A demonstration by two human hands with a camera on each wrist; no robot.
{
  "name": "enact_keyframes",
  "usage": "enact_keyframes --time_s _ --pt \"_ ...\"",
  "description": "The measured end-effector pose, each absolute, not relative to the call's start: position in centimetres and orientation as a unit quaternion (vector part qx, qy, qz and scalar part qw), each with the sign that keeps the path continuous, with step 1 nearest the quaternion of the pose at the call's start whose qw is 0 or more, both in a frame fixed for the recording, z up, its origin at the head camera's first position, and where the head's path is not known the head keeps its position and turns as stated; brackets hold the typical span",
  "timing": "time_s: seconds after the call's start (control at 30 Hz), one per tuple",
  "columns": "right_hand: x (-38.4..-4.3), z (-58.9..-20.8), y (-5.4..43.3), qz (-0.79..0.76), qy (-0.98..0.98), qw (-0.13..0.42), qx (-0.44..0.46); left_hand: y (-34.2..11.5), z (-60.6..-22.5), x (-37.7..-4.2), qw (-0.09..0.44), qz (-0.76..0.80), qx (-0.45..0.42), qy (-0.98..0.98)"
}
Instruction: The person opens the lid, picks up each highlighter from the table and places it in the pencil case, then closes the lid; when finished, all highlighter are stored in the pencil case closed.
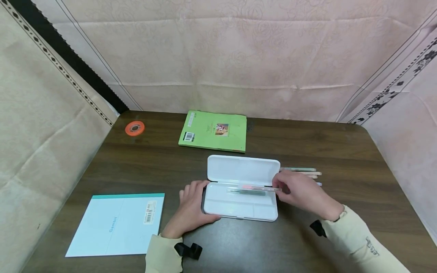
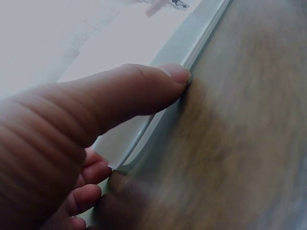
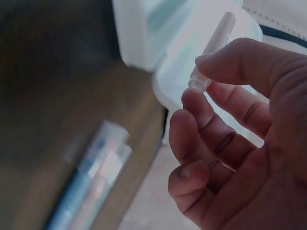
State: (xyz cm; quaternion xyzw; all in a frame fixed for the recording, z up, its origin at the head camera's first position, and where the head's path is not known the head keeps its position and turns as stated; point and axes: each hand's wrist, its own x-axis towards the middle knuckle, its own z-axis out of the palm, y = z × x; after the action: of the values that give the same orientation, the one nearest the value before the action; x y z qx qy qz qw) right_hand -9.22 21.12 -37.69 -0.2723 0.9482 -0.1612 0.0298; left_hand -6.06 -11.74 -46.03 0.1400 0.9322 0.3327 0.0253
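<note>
A white pencil case (image 1: pixel 239 206) lies with its lid (image 1: pixel 243 169) folded back. At its left end my left hand (image 1: pixel 191 208) grips it, with the thumb (image 2: pixel 144 88) at the front edge and the other fingers round the side. My right hand (image 1: pixel 302 193) pinches a pale pink pen (image 1: pixel 254 187) by its end, between thumb and fingertips. The pen stretches leftward across the tray, overlapping a pale green, pen-like shape (image 1: pixel 250 192) in the head view. Several pens (image 1: pixel 300 169) lie right of the case, partly hidden by my right hand.
A green book (image 1: pixel 213 131) lies behind the pencil case. An orange tape roll (image 1: pixel 134 128) sits at the back left of the wooden table (image 1: pixel 327 148). A light blue notebook (image 1: pixel 116 223) lies at the front left. Patterned cloth hangs round the table.
</note>
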Motion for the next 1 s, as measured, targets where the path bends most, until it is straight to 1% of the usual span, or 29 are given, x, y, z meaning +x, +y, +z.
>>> enact_keyframes --time_s 0.27,0.4,0.63,0.87,1.0 --pt "-8.4 -39.3 19.8 -0.145 0.948 0.05 -0.279 -11.8 -46.0 -6.1 0.025 0.333 0.143 0.932" --pt "-8.3 -39.6 19.4 -0.139 0.949 0.043 -0.278 -11.8 -46.1 -6.1 0.025 0.333 0.143 0.932" --pt "-8.3 -39.8 19.3 -0.143 0.952 0.039 -0.267 -11.8 -46.0 -6.1 0.026 0.334 0.143 0.931" --pt "-8.4 -39.5 19.6 -0.178 0.951 0.064 -0.246 -11.7 -45.9 -6.0 0.026 0.338 0.145 0.93" --pt "-8.5 -39.2 19.9 -0.201 0.947 0.065 -0.244 -11.7 -45.9 -6.0 0.025 0.338 0.145 0.929"
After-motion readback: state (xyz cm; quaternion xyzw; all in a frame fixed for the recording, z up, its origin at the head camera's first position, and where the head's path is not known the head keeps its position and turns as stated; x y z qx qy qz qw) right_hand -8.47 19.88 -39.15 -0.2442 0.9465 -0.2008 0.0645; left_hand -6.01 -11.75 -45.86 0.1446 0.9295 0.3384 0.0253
